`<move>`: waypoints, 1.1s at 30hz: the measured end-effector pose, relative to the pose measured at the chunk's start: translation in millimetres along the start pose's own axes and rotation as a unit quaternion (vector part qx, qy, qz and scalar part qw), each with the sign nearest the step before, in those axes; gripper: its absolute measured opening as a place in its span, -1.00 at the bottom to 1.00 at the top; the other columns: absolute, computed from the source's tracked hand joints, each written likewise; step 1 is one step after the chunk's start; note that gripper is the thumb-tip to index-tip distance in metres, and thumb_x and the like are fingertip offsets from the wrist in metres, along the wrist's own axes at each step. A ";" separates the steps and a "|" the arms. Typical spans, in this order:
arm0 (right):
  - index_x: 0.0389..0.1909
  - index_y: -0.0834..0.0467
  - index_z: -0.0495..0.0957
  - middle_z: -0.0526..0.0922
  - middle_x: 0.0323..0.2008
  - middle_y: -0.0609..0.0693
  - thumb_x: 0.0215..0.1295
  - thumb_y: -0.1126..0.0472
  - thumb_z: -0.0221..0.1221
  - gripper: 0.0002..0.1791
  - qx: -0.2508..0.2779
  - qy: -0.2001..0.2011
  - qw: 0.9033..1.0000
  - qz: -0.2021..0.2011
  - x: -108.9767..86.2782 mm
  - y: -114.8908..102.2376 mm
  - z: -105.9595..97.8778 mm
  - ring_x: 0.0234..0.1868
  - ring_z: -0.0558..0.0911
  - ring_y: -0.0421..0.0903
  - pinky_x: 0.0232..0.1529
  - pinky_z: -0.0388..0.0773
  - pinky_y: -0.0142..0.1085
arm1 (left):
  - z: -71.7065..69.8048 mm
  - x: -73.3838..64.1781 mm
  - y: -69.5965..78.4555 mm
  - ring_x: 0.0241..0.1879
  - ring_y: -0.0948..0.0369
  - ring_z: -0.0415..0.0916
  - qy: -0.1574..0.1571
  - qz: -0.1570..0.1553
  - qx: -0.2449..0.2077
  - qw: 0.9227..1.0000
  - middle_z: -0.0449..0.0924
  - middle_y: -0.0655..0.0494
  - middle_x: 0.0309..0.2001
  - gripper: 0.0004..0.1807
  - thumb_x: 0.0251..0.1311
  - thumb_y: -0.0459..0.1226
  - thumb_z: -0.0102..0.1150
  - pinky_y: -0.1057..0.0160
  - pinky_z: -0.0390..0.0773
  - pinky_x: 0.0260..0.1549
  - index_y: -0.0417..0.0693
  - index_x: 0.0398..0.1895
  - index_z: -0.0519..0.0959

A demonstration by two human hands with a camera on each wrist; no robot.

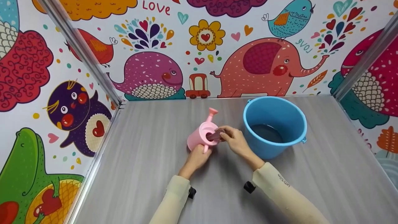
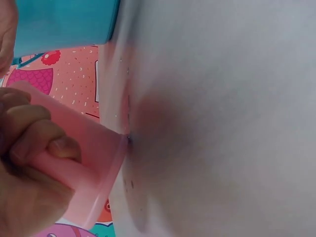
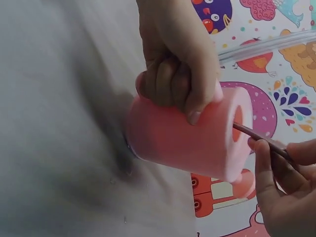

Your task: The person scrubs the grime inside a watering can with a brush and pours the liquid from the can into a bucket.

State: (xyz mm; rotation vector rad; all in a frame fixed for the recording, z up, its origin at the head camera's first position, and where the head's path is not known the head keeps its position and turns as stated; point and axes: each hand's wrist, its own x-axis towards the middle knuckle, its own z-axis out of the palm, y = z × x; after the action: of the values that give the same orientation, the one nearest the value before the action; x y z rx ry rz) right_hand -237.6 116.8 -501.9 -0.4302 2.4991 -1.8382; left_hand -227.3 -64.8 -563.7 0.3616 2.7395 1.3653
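Gripping the pink watering can (image 1: 194,141) by its handle, the left hand (image 1: 199,158) has its fingers curled right round it, while beyond it the right hand (image 1: 233,139) pinches a flat brown stick (image 1: 214,135) between thumb and fingers, with hardly any gap. The can sits near the middle of the table (image 1: 149,161), leaning, its spout pointing toward the back wall (image 1: 174,40) and the stick slanting into its round top opening. A broad stretch of table lies left of the can, up to the metal strip along the side; on the right, the blue bucket (image 1: 270,150) stands just beside the right wrist, narrowing the room there. Hidden inside the can is the stick's lower end. Whether the can's base fully meets the table is hard to tell, and the bucket's floor is dim. The left-wrist view cuts off the right hand.
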 end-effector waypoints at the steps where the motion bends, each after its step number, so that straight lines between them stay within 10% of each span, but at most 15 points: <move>1: 0.02 0.30 0.60 0.71 -0.10 0.24 0.46 0.37 0.03 -0.75 -0.027 -0.008 0.999 -0.015 0.8 -0.6 2.0 -0.17 0.72 0.06 -0.08 0.68 -0.16 | -0.2 -0.2 -0.3 -0.66 0.33 0.08 -0.001 0.003 0.002 1.000 0.10 0.30 -0.70 -0.57 0.27 -0.28 0.06 0.37 0.12 -0.60 0.08 -0.74 0.18; 13: -0.05 0.12 0.66 0.74 -0.14 0.00 0.43 0.29 0.11 -0.80 -0.266 -0.100 0.944 -0.169 10.3 -15.5 2.3 -0.12 0.67 -0.06 0.02 0.64 -0.15 | -3.8 -5.6 -2.8 -0.67 0.35 0.08 -0.007 0.003 0.003 1.000 0.10 0.31 -0.70 -0.56 0.33 -0.26 0.07 0.37 0.10 -0.63 0.09 -0.71 0.18; 26: 0.01 0.15 0.56 0.71 -0.09 0.08 0.50 0.26 0.01 -0.79 -0.248 -0.090 0.956 -0.126 9.8 -35.8 -17.1 -0.11 0.68 -0.04 -0.03 0.67 -0.14 | -4.0 -7.5 -0.3 -0.64 0.31 0.13 -0.012 -0.025 0.016 0.999 0.15 0.28 -0.68 -0.61 0.32 -0.23 0.08 0.34 0.14 -0.61 0.07 -0.67 0.23; 33: -0.03 0.15 0.50 0.73 -0.28 0.06 0.49 0.16 0.05 -0.82 -0.294 -0.041 0.947 -0.122 6.6 -28.7 -11.1 -0.34 0.68 -0.07 -0.19 0.69 -0.18 | -5.0 -6.8 -4.5 -0.68 0.35 0.07 -0.002 -0.010 -0.006 1.000 0.10 0.31 -0.71 -0.56 0.31 -0.26 0.08 0.37 0.11 -0.64 0.08 -0.72 0.19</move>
State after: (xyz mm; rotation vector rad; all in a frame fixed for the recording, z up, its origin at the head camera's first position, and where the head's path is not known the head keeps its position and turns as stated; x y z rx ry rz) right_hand -239.7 117.8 -470.5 -0.8337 3.0083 -1.0428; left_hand -222.3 -73.0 -564.6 0.3355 2.7226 1.3745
